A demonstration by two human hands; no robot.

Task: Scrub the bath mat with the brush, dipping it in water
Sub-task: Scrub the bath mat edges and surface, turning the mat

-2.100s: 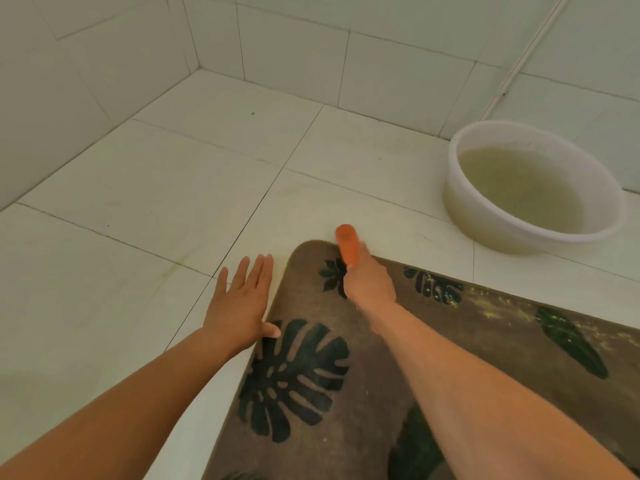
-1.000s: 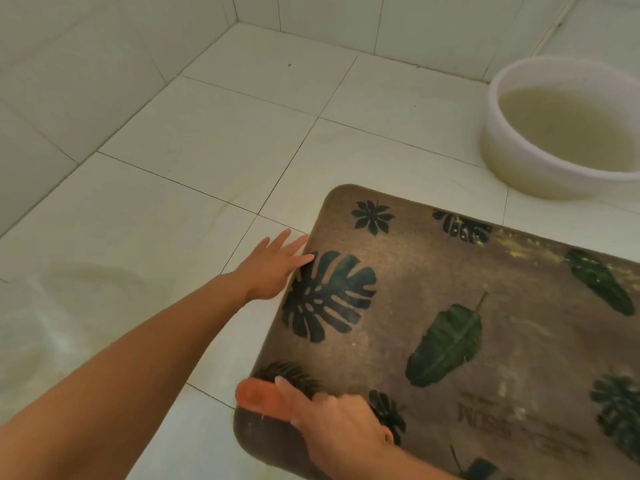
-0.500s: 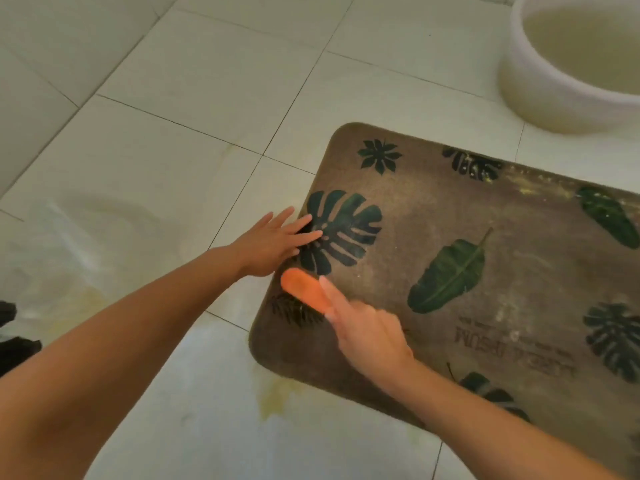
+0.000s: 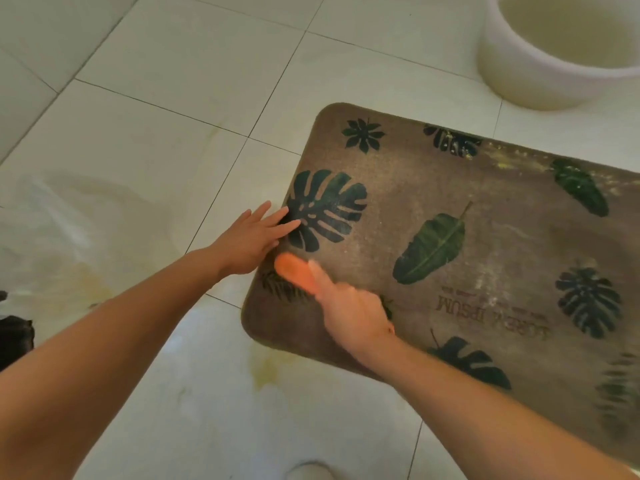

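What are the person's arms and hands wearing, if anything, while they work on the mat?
Nothing that shows. The left hand and right hand are bare, without gloves, and both forearms are uncovered up to the picture's edge, with no sleeves in view. I see no watch, bracelet or ring, though the right hand is blurred.

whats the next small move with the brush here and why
Probably draw the orange brush back across the bath mat toward its near corner. The right hand holds it pressed on the mat beside the left edge, while the left hand lies flat, pinning that edge. The water basin sits farther off, so dipping looks like a later step.
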